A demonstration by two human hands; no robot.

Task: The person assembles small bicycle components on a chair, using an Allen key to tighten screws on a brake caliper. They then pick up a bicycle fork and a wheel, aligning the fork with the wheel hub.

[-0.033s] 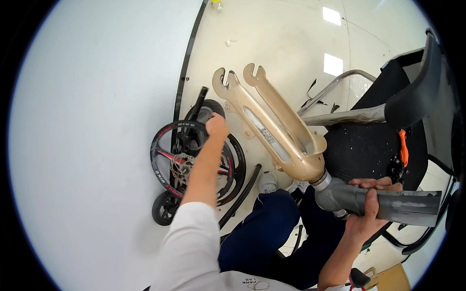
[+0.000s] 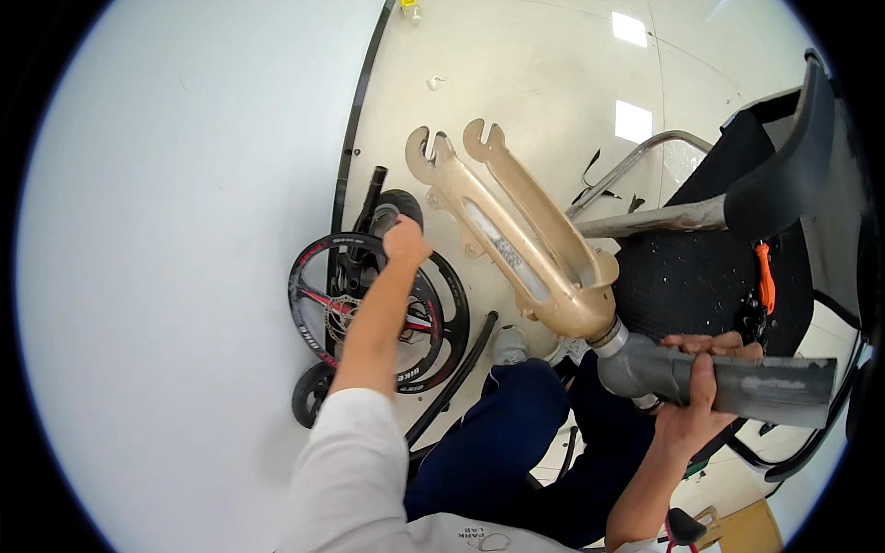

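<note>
My right hand (image 2: 693, 405) is wrapped round the thick grey tube (image 2: 779, 387) at the end of a gold metal fork (image 2: 553, 300). The fork slants up and left, with its two open-slotted ends far from me. To the left, my left hand (image 2: 406, 241) is closed at the upper right rim of a black spoked wheel (image 2: 309, 339) with red marks and a disc rotor (image 2: 343, 316). Whatever its fingers hold is hidden. Behind the hand are a smaller tyre (image 2: 404, 205) and a black tube (image 2: 371, 194).
A black seat (image 2: 682, 286) with debris and an orange-handled tool (image 2: 765, 279) lies on the right, beside a padded armrest (image 2: 784, 180). A curved black tube (image 2: 456, 373) stands near my shoe (image 2: 510, 346). A white panel (image 2: 166, 276) fills the left side.
My left hand has shifted slightly left. The black tube behind it leans a little further left, and the marks on the wheel rim have moved. The right hand and fork stay almost still.
</note>
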